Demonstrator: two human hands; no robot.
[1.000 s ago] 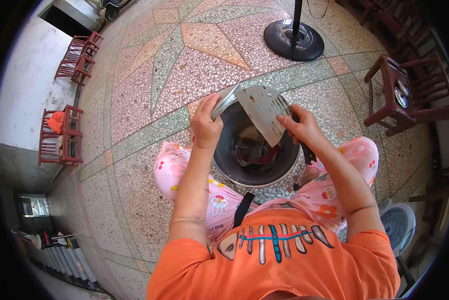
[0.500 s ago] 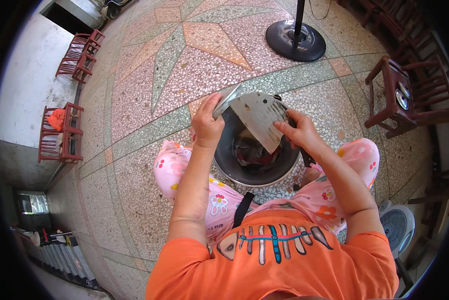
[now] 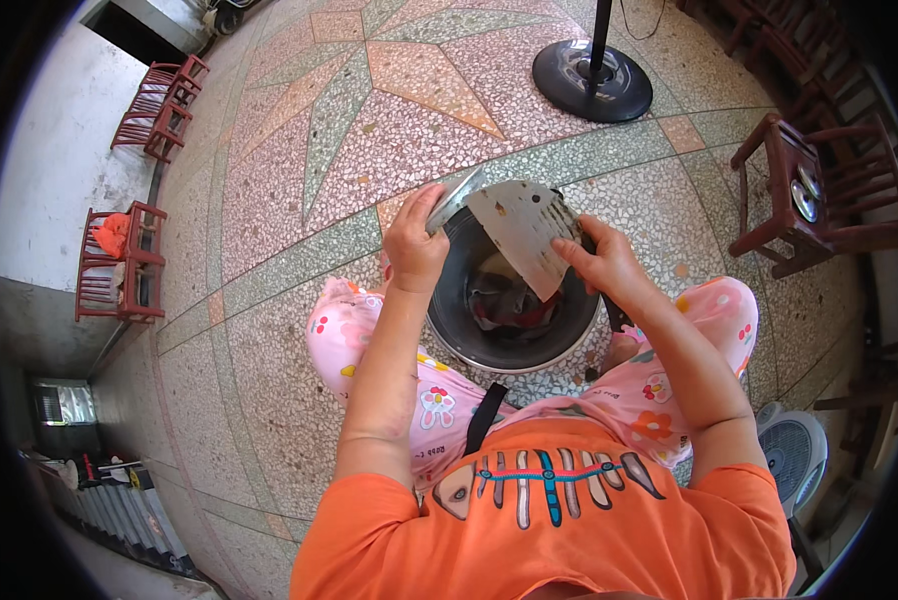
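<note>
My right hand is closed on a wide, stained grey cleaver with a round hole near its far corner. The thumb presses on the flat of the blade; the handle does not show. My left hand is closed round a thin, shiny silvery piece, whose kind I cannot make out. Its end lies close to the blade's upper left corner. Both are held above a round black basin between my legs. Dark and reddish material lies at its bottom, partly hidden by the blade.
Beyond the basin stands a round black pedestal base with a pole. A dark red wooden chair with metal lids on it is at the right, and a white fan is near my right elbow. More wooden chairs line the left wall.
The cleaver has shifted slightly to the right and tilted a little, along with my right hand. My left hand and the silvery piece have barely moved.
</note>
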